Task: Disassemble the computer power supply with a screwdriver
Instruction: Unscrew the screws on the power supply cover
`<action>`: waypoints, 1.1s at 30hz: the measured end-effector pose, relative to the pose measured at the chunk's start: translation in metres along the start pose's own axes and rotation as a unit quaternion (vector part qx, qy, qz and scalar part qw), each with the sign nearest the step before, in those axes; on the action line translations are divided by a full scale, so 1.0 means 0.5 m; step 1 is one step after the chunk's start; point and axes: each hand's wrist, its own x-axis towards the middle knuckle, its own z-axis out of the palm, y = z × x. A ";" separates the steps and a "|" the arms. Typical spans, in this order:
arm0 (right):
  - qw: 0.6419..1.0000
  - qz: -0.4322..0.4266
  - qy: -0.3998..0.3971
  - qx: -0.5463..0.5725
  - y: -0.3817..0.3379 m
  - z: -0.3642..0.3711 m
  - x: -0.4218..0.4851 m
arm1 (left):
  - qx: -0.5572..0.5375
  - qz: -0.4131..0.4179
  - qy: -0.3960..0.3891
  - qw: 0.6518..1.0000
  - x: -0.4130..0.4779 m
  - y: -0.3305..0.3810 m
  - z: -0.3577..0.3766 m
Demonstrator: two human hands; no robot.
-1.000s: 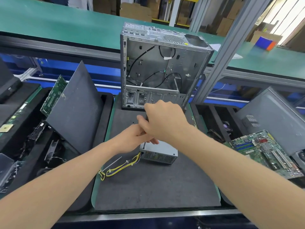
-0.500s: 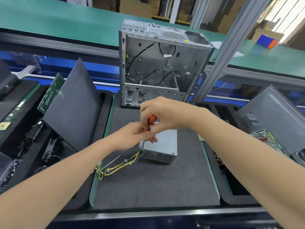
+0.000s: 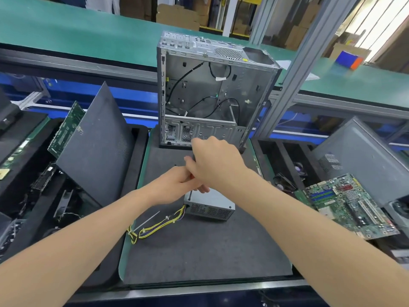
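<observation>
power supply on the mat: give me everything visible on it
The power supply is a small grey metal box lying flat on the dark mat. Its near side is perforated mesh. A yellow and black wire bundle with white ties trails from its left corner. A screwdriver shaft meets its top left corner, under both hands.

A dark grey mat (image 3: 199, 258) with a green edge covers the worktop (image 3: 177, 292). On the mat lies the silver power supply (image 3: 212, 208), its yellow cable bundle (image 3: 155, 228) trailing left beside a white cable tie (image 3: 147, 221). The empty computer case (image 3: 212, 94) stands upright at the mat's far edge.
</observation>
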 end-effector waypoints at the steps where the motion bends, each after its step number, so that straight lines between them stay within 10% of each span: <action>1: 1.000 -0.012 -0.002 0.015 0.006 -0.002 0.002 | -0.009 -0.002 -0.003 1.000 0.001 -0.002 -0.001; 14: 0.936 -0.291 -0.155 0.126 0.095 -0.050 0.039 | -0.008 0.003 -0.024 1.000 -0.001 0.012 0.000; 19: 0.964 -0.250 -0.084 0.033 0.073 -0.046 0.012 | -0.011 0.006 -0.010 1.000 -0.005 0.003 0.003; 25: 1.000 0.021 0.008 -0.008 0.000 -0.013 -0.004 | -0.004 -0.003 -0.012 1.000 -0.002 0.003 0.003; 33: 0.979 -0.098 -0.131 0.118 0.049 -0.038 0.028 | -0.036 0.011 0.008 0.999 0.000 0.006 -0.004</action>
